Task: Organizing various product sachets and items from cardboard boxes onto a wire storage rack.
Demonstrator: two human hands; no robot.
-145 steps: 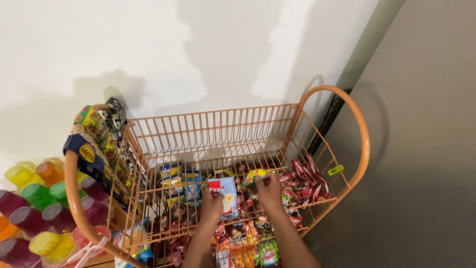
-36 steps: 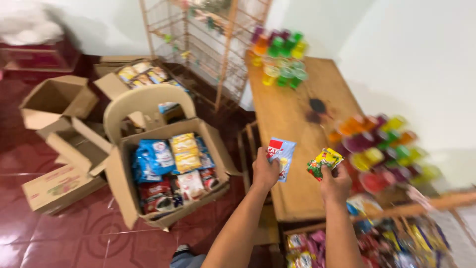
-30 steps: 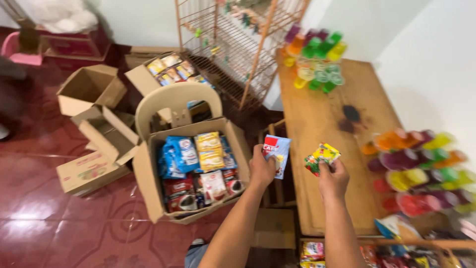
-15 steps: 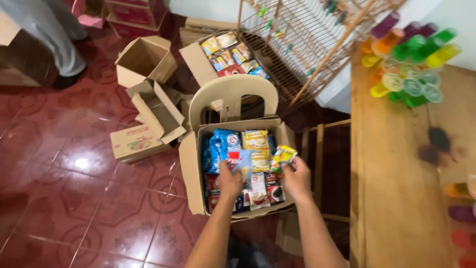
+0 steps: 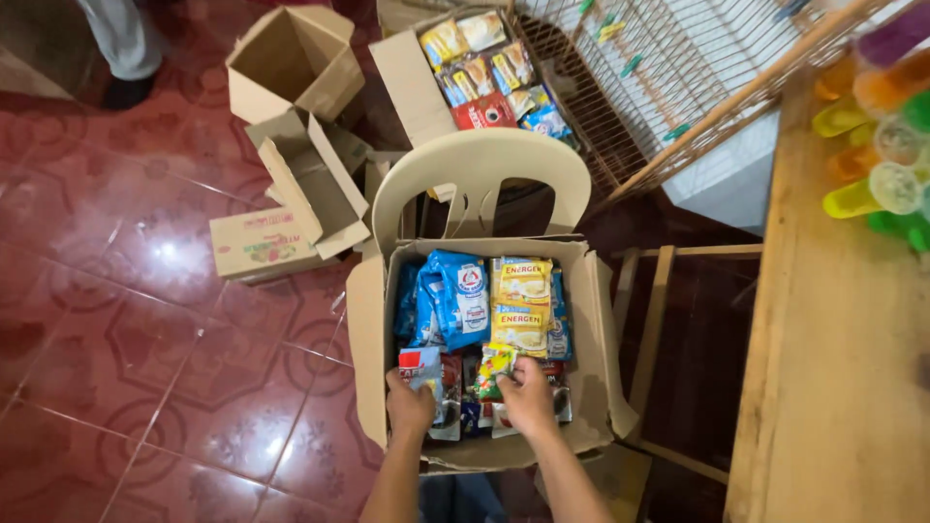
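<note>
Both hands reach into an open cardboard box (image 5: 373,320) of packets. The left hand (image 5: 411,405) grasps a red-and-white sachet (image 5: 419,365), which stands above its clenched fingers. The right hand (image 5: 529,397) grips a yellow-green packet (image 5: 495,365) just left of its fingertips.

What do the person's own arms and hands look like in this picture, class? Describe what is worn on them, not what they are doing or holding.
Both forearms come up from the bottom edge and are bare: no sleeves show. The left hand and right hand wear no gloves, and no watch, bracelet or ring can be seen from this view. Only the backs of the hands show.
</note>
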